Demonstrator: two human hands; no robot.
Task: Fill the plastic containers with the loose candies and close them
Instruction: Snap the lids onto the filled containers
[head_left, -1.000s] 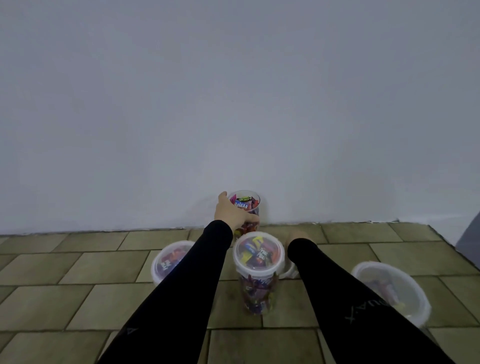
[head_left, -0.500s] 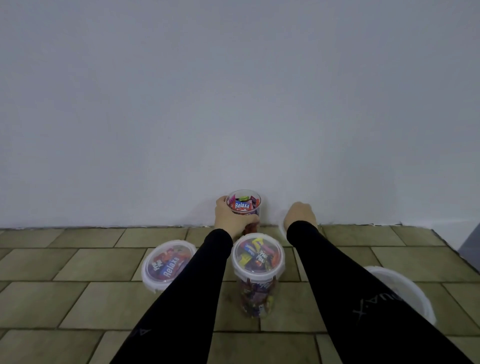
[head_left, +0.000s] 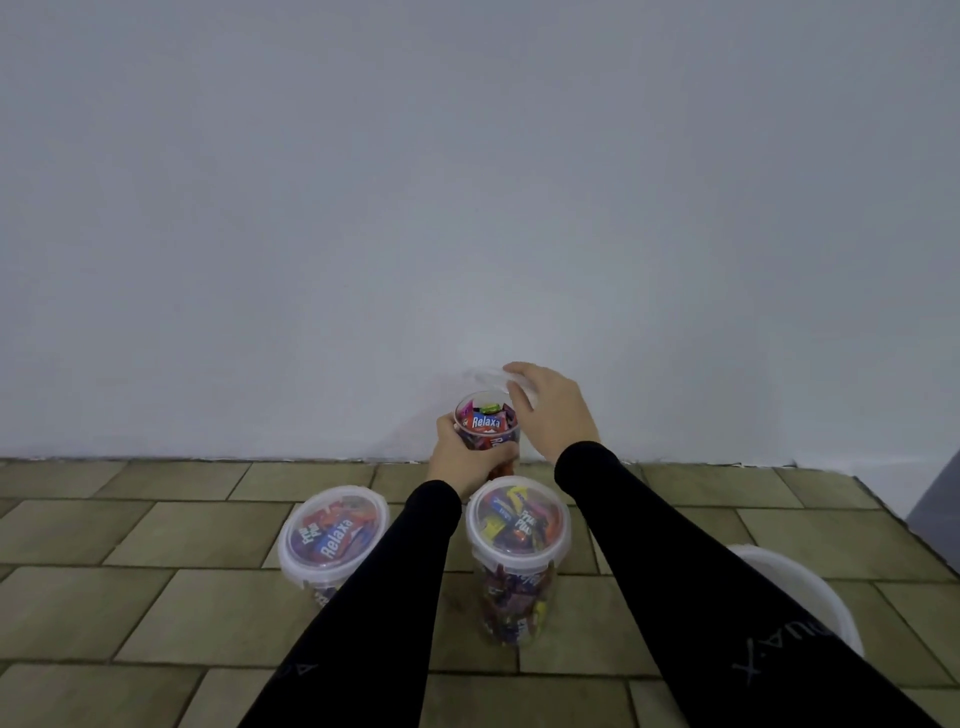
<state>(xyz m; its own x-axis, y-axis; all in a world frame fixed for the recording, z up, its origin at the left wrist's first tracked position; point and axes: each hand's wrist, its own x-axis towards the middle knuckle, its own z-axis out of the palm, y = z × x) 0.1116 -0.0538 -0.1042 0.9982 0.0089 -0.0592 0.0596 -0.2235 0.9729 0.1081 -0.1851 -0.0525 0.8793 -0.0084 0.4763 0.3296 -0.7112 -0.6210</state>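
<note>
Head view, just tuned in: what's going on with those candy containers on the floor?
The left hand grips the far container by the wall, full of candies and not yet lidded. The right hand brings a clear lid over it. Two nearer containers, one left and one centre, are filled and closed.

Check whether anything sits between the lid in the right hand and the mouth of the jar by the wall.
Nothing visible does. The clear lid in the right hand hangs above the open jar, which the left hand steadies.
</note>
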